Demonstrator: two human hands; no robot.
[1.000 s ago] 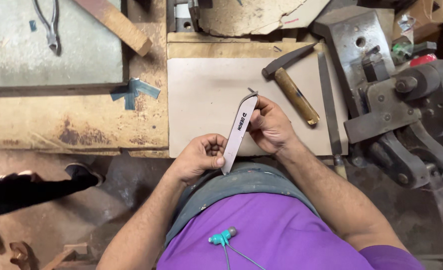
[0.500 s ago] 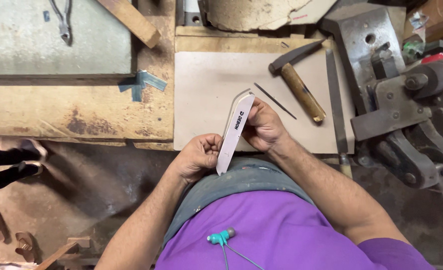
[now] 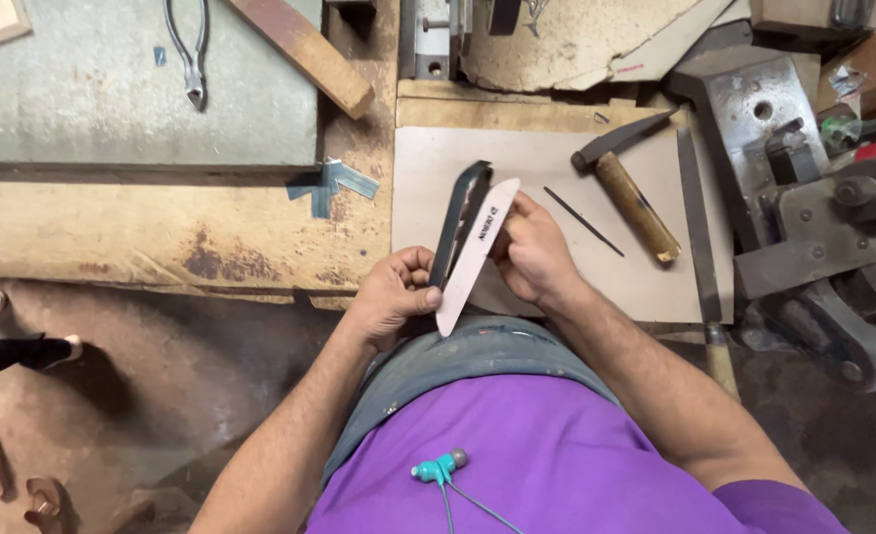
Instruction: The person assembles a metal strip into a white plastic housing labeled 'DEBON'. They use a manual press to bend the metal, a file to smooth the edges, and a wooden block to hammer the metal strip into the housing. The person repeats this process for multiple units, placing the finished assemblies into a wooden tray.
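A heavy iron vise [image 3: 814, 227] fills the right of the frame, with a hammer [image 3: 628, 180] and flat file [image 3: 697, 227] on the pale board [image 3: 557, 158] at centre and pliers [image 3: 189, 54] upper left. At mid-frame the left hand [image 3: 391, 297] and right hand [image 3: 529, 252] are both closed on a long white strip [image 3: 476, 252], with a dark metal strip [image 3: 458, 222] lying against it.

A wooden-handled hammer [image 3: 628, 180] lies on the pale board [image 3: 557, 158], beside a file [image 3: 697, 237]; pliers [image 3: 188, 51] rest on the grey slab [image 3: 82, 99].
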